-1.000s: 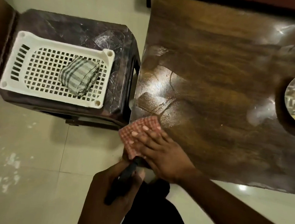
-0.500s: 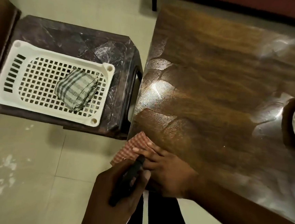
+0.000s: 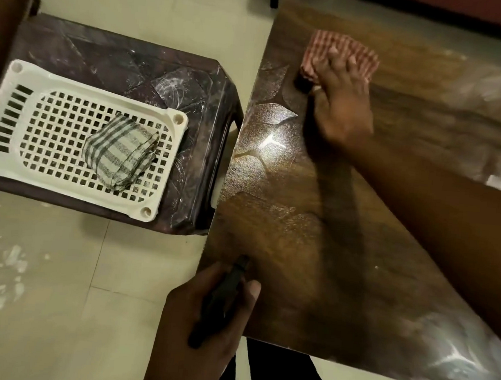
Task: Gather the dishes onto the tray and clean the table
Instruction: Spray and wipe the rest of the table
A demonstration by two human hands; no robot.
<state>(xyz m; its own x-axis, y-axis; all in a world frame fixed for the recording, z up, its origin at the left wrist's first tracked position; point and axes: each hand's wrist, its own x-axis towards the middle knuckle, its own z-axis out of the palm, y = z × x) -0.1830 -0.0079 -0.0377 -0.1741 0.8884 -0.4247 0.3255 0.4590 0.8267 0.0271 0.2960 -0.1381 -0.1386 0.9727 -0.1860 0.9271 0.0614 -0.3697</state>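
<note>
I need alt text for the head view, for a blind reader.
A right hand presses a red checked cloth on a wooden table; the left hand grips a dark tool at its near edge. A white tray on a stool holds a folded grey cloth.

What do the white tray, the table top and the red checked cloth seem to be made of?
White tray: probably moulded plastic, matt; grid of square holes, rounded corners. Table top: wood or wood-look laminate, glossy; grain lines, bright reflections. Red checked cloth: woven fabric, soft; it lies folded under the right hand.
</note>
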